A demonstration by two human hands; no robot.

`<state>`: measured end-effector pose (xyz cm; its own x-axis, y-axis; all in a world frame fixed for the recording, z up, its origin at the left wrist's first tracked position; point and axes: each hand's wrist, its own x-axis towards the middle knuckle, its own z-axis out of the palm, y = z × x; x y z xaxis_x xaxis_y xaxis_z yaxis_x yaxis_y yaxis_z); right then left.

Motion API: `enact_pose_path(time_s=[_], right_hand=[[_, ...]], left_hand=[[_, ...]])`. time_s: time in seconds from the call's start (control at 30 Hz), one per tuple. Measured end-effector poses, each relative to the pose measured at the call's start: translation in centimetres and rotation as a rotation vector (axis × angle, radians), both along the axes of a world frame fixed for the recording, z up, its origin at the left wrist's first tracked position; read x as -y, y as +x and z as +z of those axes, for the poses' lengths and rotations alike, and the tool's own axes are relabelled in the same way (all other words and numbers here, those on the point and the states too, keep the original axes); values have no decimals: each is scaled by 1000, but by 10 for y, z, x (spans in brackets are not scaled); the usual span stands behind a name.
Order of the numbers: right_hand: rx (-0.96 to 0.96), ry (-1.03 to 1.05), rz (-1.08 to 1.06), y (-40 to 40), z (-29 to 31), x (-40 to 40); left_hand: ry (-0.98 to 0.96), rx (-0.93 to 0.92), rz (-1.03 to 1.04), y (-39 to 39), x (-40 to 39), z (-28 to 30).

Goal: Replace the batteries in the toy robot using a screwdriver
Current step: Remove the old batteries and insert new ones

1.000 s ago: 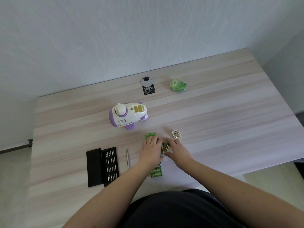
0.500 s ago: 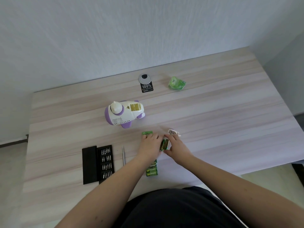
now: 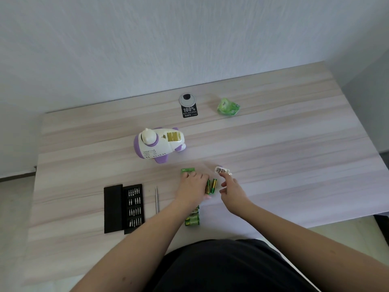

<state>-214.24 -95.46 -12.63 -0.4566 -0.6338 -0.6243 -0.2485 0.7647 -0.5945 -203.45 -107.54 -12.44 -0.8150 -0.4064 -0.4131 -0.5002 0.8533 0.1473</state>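
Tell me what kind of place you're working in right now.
Probably a home or office desk: a pale wood-grain table set against a plain white wall, with a cable grommet in the top. The floor shows past its edges.

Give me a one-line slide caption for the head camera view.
Both hands, left hand and right hand, gather loose batteries beside the toy robot lying with its compartment open.
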Motion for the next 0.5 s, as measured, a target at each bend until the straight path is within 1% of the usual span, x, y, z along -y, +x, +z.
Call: enact_pose_path(time_s=[0.1,0.3,0.5], right_hand=[[-72,0,-7,2,-1,3],[-106,-113,-116,9,-7,-4],[-166,-64,-115,5,-13,-16]], left_hand=[[-5,9,-9,-1,-1,0],[-3,24,-8,-1,-2,2],[-30,39,-12,1,-3,3]])
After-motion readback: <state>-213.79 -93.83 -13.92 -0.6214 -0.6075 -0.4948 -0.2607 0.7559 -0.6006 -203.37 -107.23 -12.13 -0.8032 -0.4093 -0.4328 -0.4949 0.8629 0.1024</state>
